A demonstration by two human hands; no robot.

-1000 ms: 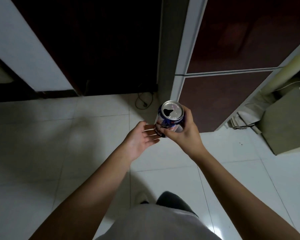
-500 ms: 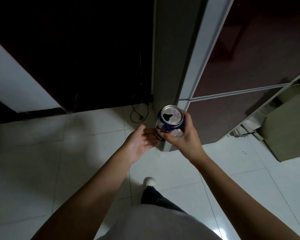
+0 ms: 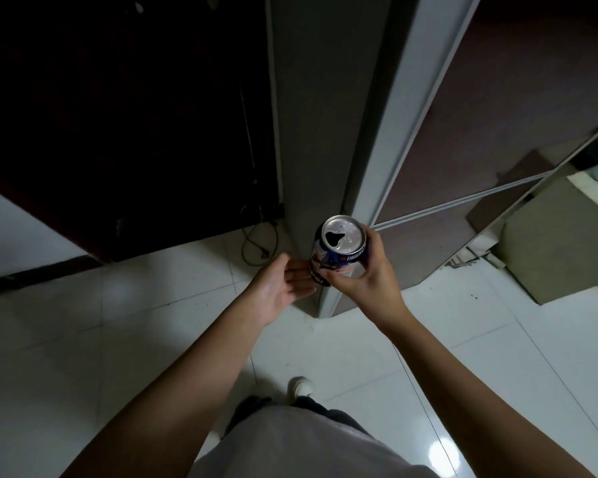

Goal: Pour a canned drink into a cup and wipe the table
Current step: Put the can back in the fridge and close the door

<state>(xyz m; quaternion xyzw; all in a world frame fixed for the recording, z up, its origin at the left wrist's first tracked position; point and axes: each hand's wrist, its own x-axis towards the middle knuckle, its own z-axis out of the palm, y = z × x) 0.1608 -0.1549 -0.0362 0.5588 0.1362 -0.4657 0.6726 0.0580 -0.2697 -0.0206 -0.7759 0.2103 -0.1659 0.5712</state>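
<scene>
a: where's the can (image 3: pixel 339 251)?

b: i see it upright and opened, above the tiled floor (image 3: pixel 118 322), gripped in the right hand (image 3: pixel 366 274).

a: the left hand (image 3: pixel 280 288)?

b: flat, fingers straight, touching the can's left side.

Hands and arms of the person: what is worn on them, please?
Nothing shows on them. Both forearms are bare up to the frame edge, with no sleeves, and the left hand and the right hand carry no gloves, rings, watch or bracelet that I can see.
</scene>
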